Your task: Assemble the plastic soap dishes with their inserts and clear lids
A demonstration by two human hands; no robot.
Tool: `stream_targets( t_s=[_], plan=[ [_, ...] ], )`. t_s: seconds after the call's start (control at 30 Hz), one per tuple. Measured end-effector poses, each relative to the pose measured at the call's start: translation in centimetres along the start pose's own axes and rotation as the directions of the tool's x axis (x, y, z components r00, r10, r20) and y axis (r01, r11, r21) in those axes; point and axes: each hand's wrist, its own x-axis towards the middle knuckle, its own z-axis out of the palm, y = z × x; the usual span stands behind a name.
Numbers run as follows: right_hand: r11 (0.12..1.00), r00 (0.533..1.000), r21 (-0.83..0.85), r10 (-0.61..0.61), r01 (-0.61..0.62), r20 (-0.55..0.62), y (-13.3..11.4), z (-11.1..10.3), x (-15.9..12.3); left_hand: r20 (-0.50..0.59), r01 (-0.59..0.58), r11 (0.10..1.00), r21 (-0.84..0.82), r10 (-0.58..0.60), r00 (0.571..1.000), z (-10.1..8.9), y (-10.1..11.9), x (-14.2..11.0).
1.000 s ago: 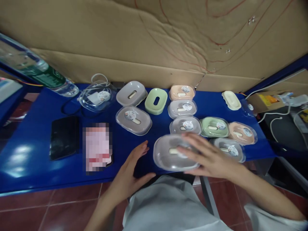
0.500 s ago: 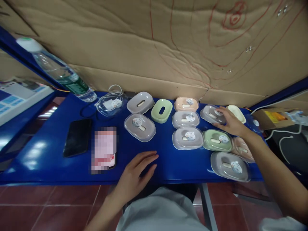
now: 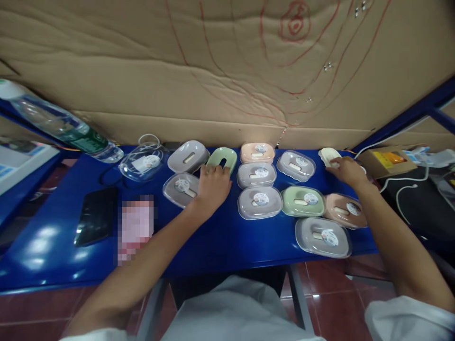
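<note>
Moved: left hand (image 3: 214, 188) to green dish (image 3: 229, 158) | right hand (image 3: 350, 171) to cream dish (image 3: 327, 154) | both half-curled, hold unclear

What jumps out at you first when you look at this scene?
Probably the pastel oval dishes, gray, peach and green, many under clear lids, spread over the blue table. Next, the two hands: the left hand is at the open green dish near the back, the right hand at a cream piece farther right. Behind them stands brown cardboard with loops of red line.
</note>
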Motion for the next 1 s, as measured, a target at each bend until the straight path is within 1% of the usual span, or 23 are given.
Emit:
stream_targets(
  t_s=[0.07,0.1,0.17,0.2,0.23,0.27,0.3,0.33,0.37,0.4,0.43,0.47,0.5,0.53,0.57,0.6,0.63,0.7,0.73,0.8,0.9,0.97,1.0],
  plan=[
    [0.997,0.997,-0.030,0.072,-0.072,0.000,-0.4,-0.4,0.1,0.008,0.015,1.000,-0.019,-0.015,1.000,0.2,0.1,0.5],
    [0.993,0.994,-0.044,0.110,-0.110,-0.008,-0.8,-1.0,0.0,0.008,0.030,0.999,-0.029,-0.030,1.000,0.1,0.0,0.6],
    [0.987,0.988,-0.055,0.145,-0.148,-0.054,-2.1,-3.0,-0.8,0.007,0.069,0.997,-0.046,-0.068,0.998,-0.5,-0.6,0.5],
    [0.989,0.987,-0.044,0.133,-0.138,-0.094,-3.1,-4.5,-1.6,-0.003,0.088,0.994,-0.061,-0.089,0.996,-0.9,-1.0,0.2],
    [0.994,0.985,-0.027,0.104,-0.109,-0.136,-4.5,-6.0,-2.8,-0.030,0.100,0.990,-0.095,-0.103,0.994,-1.4,-1.5,-0.2],
    [1.000,0.979,0.015,0.028,-0.026,-0.204,-6.3,-7.6,-4.2,-0.076,0.098,0.984,-0.150,-0.110,0.991,-2.0,-2.0,-0.9],
    [0.992,0.966,0.069,-0.087,0.107,-0.245,-8.5,-9.0,-6.0,-0.141,0.079,0.972,-0.221,-0.112,0.984,-2.6,-2.5,-1.8],
    [0.960,0.945,0.116,-0.223,0.256,-0.241,-11.1,-10.1,-7.9,-0.218,0.041,0.953,-0.299,-0.110,0.970,-3.2,-3.0,-3.0],
    [0.908,0.911,0.151,-0.358,0.390,-0.203,-13.9,-10.8,-10.0,-0.297,-0.013,0.930,-0.367,-0.104,0.949,-3.8,-3.3,-4.4],
    [0.842,0.864,0.195,-0.481,0.503,-0.150,-16.9,-11.0,-12.1,-0.361,-0.065,0.910,-0.408,-0.096,0.928,-4.3,-3.6,-6.0],
    [0.748,0.784,0.241,-0.608,0.618,-0.124,-19.9,-10.8,-14.0,-0.407,-0.115,0.899,-0.423,-0.075,0.910,-4.8,-3.7,-7.8],
    [0.660,0.702,0.265,-0.703,0.703,-0.112,-22.7,-10.0,-15.6,-0.446,-0.156,0.893,-0.422,-0.054,0.893,-5.1,-3.8,-9.5],
    [0.604,0.644,0.273,-0.761,0.749,-0.082,-25.2,-9.0,-17.0,-0.466,-0.192,0.890,-0.413,-0.025,0.885,-5.3,-3.8,-11.3],
    [0.568,0.608,0.289,-0.791,0.771,-0.068,-27.4,-7.6,-18.0,-0.470,-0.225,0.886,-0.406,0.009,0.883,-5.3,-3.7,-12.9],
    [0.556,0.600,0.304,-0.798,0.773,-0.066,-29.2,-6.1,-18.6,-0.461,-0.256,0.880,-0.400,0.049,0.886,-5.2,-3.8,-14.4],
    [0.565,0.613,0.316,-0.787,0.762,-0.069,-30.6,-4.7,-18.9,-0.443,-0.284,0.873,-0.396,0.089,0.892,-4.9,-3.8,-15.8],
    [0.582,0.638,0.339,-0.766,0.739,-0.077,-31.7,-3.3,-19.1,-0.418,-0.306,0.866,-0.396,0.127,0.899,-4.5,-3.9,-16.9],
    [0.617,0.707,0.415,-0.701,0.669,-0.097,-32.9,-1.3,-19.1,-0.362,-0.334,0.852,-0.404,0.187,0.913,-3.5,-4.3,-18.7],
    [0.625,0.741,0.469,-0.663,0.624,-0.104,-33.1,-0.6,-19.1,-0.335,-0.338,0.845,-0.415,0.203,0.920,-3.0,-4.6,-19.4],
    [0.621,0.807,0.575,-0.577,0.533,-0.125,-33.2,0.2,-19.5,-0.298,-0.330,0.835,-0.441,0.211,0.931,-2.2,-4.9,-20.2],
    [0.614,0.884,0.666,-0.440,0.423,-0.156,-32.6,0.5,-20.7,-0.278,-0.333,0.825,-0.456,0.223,0.934,-1.4,-4.9,-20.9],
    [0.627,0.920,0.687,-0.351,0.368,-0.173,-32.1,0.6,-21.5,-0.261,-0.355,0.837,-0.417,0.264,0.929,-1.2,-4.4,-21.3],
    [0.640,0.929,0.682,-0.328,0.353,-0.173,-31.9,0.7,-21.6,-0.246,-0.366,0.848,-0.383,0.288,0.925,-1.1,-4.0,-21.6]
  ],
)
